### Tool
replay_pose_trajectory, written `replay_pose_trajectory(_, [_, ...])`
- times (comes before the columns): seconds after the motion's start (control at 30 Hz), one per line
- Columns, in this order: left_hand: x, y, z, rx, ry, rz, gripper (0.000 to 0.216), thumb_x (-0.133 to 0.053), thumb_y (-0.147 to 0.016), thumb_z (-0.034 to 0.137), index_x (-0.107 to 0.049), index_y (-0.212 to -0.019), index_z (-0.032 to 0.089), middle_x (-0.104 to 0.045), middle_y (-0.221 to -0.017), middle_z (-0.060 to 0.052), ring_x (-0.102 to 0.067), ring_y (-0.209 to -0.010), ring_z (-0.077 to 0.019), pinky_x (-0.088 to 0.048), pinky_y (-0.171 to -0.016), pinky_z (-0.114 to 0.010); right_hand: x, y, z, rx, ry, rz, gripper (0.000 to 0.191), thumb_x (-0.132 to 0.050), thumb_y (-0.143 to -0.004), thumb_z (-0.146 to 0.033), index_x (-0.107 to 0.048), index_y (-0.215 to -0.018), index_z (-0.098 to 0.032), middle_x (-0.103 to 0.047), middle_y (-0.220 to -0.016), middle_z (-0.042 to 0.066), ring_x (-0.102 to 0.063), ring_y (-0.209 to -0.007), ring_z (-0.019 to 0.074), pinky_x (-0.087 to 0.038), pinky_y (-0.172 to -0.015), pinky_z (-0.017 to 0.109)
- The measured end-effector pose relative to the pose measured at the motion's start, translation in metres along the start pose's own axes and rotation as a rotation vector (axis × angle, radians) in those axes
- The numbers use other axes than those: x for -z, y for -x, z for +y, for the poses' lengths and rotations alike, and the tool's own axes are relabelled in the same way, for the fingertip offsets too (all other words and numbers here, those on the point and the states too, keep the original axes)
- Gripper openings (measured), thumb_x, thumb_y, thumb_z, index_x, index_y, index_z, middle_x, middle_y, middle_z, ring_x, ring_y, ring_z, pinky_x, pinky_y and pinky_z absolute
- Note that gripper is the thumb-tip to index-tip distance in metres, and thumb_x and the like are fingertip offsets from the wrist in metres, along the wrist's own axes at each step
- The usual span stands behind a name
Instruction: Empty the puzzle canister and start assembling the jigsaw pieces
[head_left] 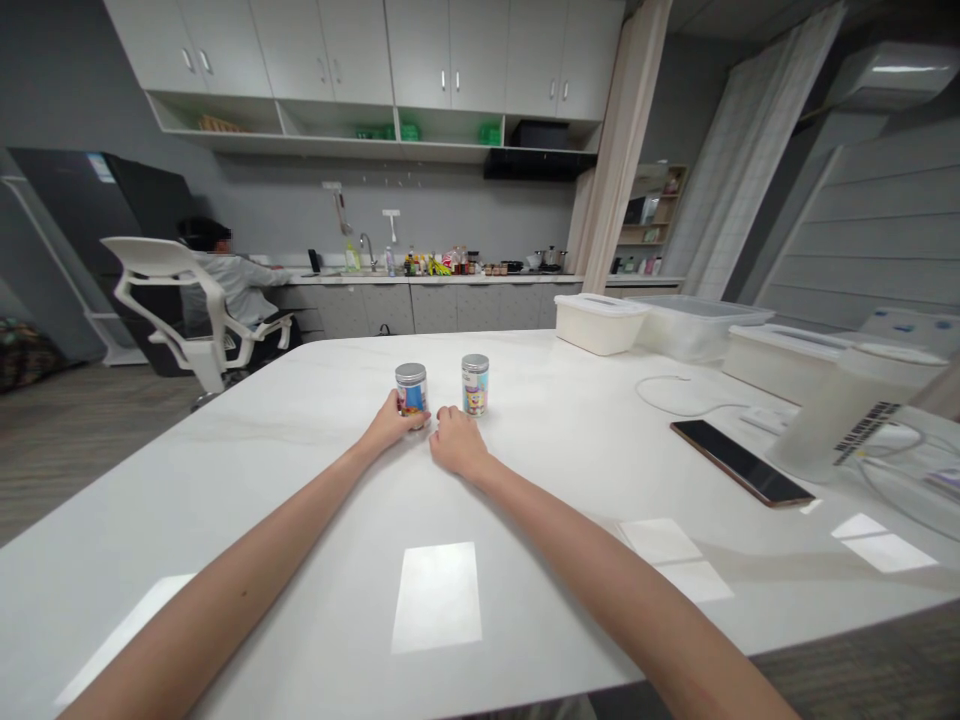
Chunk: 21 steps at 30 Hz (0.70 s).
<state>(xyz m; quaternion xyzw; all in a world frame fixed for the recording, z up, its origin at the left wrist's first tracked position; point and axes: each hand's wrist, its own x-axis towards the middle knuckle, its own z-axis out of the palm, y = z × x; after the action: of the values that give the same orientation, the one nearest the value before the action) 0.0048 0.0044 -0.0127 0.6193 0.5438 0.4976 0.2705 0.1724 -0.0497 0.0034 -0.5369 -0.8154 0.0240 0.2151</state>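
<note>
My left hand (394, 422) is wrapped around the lower part of a small jar (412, 392) with a silver screw lid and a colourful blue printed label. This jar stands upright on the white table (322, 500). My right hand (456, 440) rests on the table just to the right of it, with its fingers curled in and nothing visible in them. Right behind that hand stands a second upright jar (475, 385), also silver-lidded, with a pale label bearing a colourful cartoon picture. Whether the right hand touches this jar, I cannot tell.
On the table's right side lie a phone (739, 461) and a white cable (660, 412), beside a frosted pitcher (847, 415). Lidded plastic boxes (600, 325) line the back right. A person (232, 285) sits on a white chair (154, 258) beyond the table, at left.
</note>
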Motion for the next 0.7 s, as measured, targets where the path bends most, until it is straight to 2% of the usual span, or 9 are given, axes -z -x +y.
replay_pose_trajectory(0.37, [-0.0010,0.0003,-0.0007,0.002,0.011,0.004,0.054,-0.081,-0.050,0.040,-0.053,-0.091,0.018,-0.063,-0.083,0.000,-0.060,-0.078,-0.0208,-0.046,-0.073,-0.033,0.0005,0.0007,0.0003,0.019,-0.021,0.003,0.037,-0.044,-0.088,-0.018,-0.045,-0.124,-0.010,-0.057,-0.121,0.018,-0.054,-0.114,0.0259,-0.041,-0.096,0.040])
replay_pose_trajectory(0.7, [-0.0018,0.0011,0.0032,0.011,0.025,-0.013,0.054,-0.080,-0.050,0.039,-0.052,-0.091,0.018,-0.062,-0.083,0.000,-0.059,-0.077,-0.0203,-0.046,-0.074,-0.034,0.0005,-0.0002,0.0007,0.015,-0.014,0.000,0.032,-0.045,-0.089,-0.019,-0.049,-0.119,-0.010,-0.059,-0.118,0.017,-0.055,-0.112,0.0260,-0.042,-0.096,0.039])
